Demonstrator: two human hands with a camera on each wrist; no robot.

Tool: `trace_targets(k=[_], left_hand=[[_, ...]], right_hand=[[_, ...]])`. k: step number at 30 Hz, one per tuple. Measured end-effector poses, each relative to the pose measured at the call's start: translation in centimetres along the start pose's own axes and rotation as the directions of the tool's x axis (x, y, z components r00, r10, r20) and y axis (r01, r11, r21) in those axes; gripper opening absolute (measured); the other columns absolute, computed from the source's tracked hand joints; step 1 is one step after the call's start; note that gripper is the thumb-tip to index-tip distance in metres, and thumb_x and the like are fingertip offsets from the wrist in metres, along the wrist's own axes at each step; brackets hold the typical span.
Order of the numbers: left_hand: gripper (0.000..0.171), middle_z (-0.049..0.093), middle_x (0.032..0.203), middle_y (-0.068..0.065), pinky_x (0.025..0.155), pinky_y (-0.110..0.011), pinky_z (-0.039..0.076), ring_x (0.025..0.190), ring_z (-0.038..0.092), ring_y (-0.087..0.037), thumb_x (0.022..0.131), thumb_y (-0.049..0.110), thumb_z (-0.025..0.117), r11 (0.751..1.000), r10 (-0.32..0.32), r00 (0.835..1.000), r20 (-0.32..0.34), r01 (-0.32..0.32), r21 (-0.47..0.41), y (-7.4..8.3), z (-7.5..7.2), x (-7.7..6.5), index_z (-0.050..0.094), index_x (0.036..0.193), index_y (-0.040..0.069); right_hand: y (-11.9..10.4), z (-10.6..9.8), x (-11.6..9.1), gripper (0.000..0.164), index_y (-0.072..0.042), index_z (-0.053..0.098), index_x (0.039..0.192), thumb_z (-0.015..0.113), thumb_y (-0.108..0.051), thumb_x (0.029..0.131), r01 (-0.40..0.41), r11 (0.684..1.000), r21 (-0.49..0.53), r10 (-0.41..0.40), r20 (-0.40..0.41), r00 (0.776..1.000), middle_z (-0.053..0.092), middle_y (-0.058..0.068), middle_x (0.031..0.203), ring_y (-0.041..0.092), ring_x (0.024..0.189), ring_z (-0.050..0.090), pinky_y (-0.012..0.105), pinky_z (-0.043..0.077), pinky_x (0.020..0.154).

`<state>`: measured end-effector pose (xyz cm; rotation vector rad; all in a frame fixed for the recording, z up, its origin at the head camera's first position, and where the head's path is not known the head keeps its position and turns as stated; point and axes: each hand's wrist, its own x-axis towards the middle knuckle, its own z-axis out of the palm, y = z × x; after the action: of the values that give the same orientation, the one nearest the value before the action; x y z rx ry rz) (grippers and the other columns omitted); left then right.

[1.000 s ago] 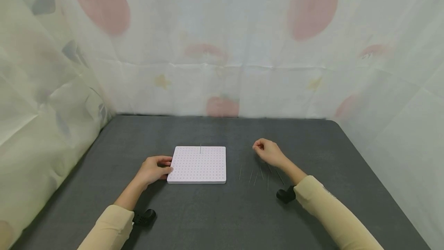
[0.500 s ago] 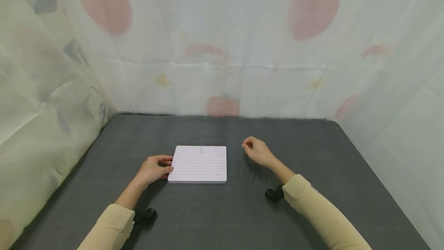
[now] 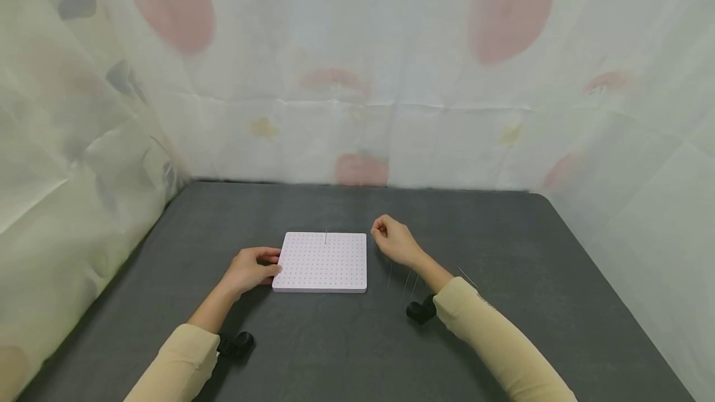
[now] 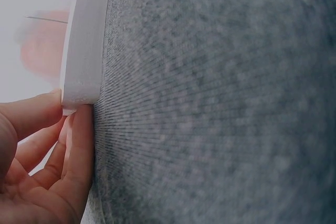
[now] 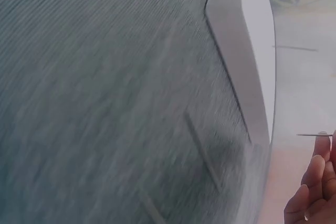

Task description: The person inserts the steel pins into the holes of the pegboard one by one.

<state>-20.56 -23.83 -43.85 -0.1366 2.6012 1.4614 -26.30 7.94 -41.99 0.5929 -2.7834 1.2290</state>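
A white pegboard (image 3: 321, 268) with rows of small holes lies flat on the table. One thin metal pin (image 3: 326, 237) stands upright near its far edge. My left hand (image 3: 249, 269) holds the board's left edge; in the left wrist view the thumb (image 4: 37, 111) lies against its upper rim and the other fingers against its side. Just right of the board's far right corner, my right hand (image 3: 395, 242) is raised above the table. A second thin metal pin (image 5: 310, 135) is pinched at its fingertips, seen in the right wrist view.
Several loose pins (image 3: 390, 275) lie on the dark grey table (image 3: 335, 346) right of the board, partly hidden under my right forearm. A fruit-print curtain (image 3: 357, 48) rises behind the table, and more curtain hangs at both sides.
My right hand has moved left, from above the loose pins toward the board's far right corner. The left hand keeps its hold on the board.
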Motion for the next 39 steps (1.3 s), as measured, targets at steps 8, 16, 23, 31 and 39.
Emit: trace_targets(k=[8,16,23,31,39], left_hand=[[0.043,0.058,0.109,-0.018,0.064,-0.03,0.056,0.076,0.063,-0.016,0.081,0.002,0.066,1.0,-0.018,1.0,-0.009,0.018,-0.012,-0.1,0.0,0.0,0.055,0.122,-0.003],[0.043,0.058,0.107,-0.018,0.064,-0.031,0.056,0.076,0.063,-0.016,0.081,0.003,0.067,1.0,-0.007,1.0,0.001,0.007,-0.014,-0.1,0.1,0.0,0.055,0.122,-0.004],[0.043,0.058,0.108,-0.018,0.064,-0.032,0.056,0.075,0.064,-0.016,0.081,0.003,0.067,1.0,0.0,1.0,0.001,0.0,-0.012,0.0,0.2,0.0,0.055,0.122,-0.004],[0.043,0.058,0.107,-0.019,0.064,-0.032,0.057,0.075,0.064,-0.016,0.081,0.003,0.066,1.0,0.006,1.0,0.0,-0.006,-0.016,0.1,0.3,0.0,0.054,0.122,-0.005],[0.042,0.059,0.107,-0.018,0.064,-0.032,0.057,0.076,0.063,-0.016,0.081,0.002,0.066,1.0,-0.001,1.0,-0.003,0.001,-0.006,0.3,0.4,-0.2,0.055,0.122,-0.004]], right_hand=[[-1.3,1.5,0.9,0.005,-0.01,0.053,0.094,0.052,-0.014,0.091,-0.011,0.999,0.047,0.01,0.015,1.0,0.053,0.0,0.078,0.011,0.065,0.046,0.022,0.039,0.053],[-2.4,2.6,1.3,0.006,-0.011,0.053,0.095,0.053,-0.014,0.09,-0.005,0.995,0.097,0.002,0.031,1.0,0.055,0.001,0.084,0.012,0.072,0.049,0.022,0.042,0.058],[-3.2,3.4,1.6,0.005,-0.013,0.053,0.093,0.056,-0.014,0.089,0.016,0.995,0.103,-0.016,0.0,1.0,0.056,-0.001,0.084,0.011,0.074,0.05,0.023,0.043,0.061],[-3.8,4.4,1.7,0.007,-0.015,0.054,0.089,0.06,-0.015,0.086,0.045,0.994,0.1,-0.042,-0.037,0.998,0.06,-0.003,0.084,0.01,0.07,0.051,0.022,0.041,0.06],[-4.5,5.9,1.7,0.005,-0.014,0.059,0.085,0.063,-0.014,0.084,0.119,0.989,0.085,-0.112,-0.08,0.99,0.066,-0.004,0.083,0.01,0.065,0.055,0.019,0.04,0.057]])
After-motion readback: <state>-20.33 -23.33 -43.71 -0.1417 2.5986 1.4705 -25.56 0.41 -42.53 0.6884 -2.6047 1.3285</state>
